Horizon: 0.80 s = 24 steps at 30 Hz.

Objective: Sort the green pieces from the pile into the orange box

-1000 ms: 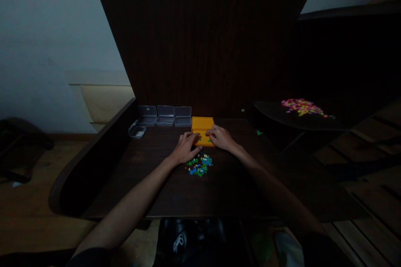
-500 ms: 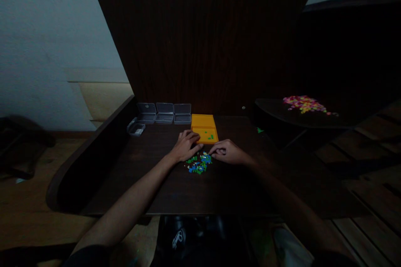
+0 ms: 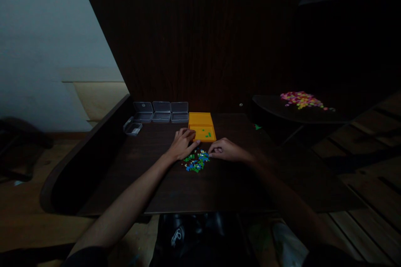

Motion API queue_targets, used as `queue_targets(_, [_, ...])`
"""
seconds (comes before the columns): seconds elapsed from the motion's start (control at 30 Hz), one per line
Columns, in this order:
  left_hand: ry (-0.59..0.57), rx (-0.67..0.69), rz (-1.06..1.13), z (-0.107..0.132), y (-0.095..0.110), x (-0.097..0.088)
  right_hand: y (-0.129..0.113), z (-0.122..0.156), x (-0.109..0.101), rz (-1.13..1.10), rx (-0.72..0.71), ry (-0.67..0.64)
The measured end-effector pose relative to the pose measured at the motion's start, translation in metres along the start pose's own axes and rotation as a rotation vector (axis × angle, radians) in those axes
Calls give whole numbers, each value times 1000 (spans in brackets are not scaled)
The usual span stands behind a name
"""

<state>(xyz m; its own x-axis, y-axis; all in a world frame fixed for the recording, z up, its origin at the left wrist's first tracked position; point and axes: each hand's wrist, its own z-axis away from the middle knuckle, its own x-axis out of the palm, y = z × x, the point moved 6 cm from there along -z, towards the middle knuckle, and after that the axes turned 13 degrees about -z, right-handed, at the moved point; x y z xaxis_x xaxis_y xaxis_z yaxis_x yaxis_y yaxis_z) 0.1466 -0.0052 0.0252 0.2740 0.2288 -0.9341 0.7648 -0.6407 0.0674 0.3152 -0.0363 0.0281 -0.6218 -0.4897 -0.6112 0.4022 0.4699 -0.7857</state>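
Observation:
A small yellow plastic box [image 3: 202, 118] lies with its lid folded back, a few green bricks [image 3: 209, 134] in its near half. My left hand [image 3: 182, 144] rests at the box's left front corner, fingers stretched out and thumb apart. Just in front lies a loose pile of tiny blue, green and white building bricks [image 3: 198, 163] on the dark table. At the pile's right edge is my right hand [image 3: 226, 150], its thumb and fingertips pinched together. Whatever may be between those fingertips is too small to make out.
Three clear plastic boxes [image 3: 161, 117] with raised lids stand in a row at the back left, with another clear box [image 3: 133, 128] nearer. A heap of pink and yellow beads [image 3: 302, 100] lies on the side shelf [image 3: 272, 106]. A raised rim [image 3: 84, 150] borders the table's left.
The whole view has shifted slightly, moving everything a little left and up. My right fingertips stay by the pile, and my left hand stays at the yellow box.

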Motion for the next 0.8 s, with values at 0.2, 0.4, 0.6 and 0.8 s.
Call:
queue_targets(0.2, [-3, 7, -1, 0, 0, 0, 4, 3, -3, 7, 36, -21])
queue_targets(0.4, [-10, -4, 0, 0, -1, 0, 2, 2, -3, 0, 14, 13])
queue_targets(0.6, [-18, -9, -10, -1, 0, -1, 2, 1, -1, -29, -21, 6])
queue_targets(0.8, [-44, -36, -3, -1, 0, 0, 2, 1, 2, -9, -13, -18])
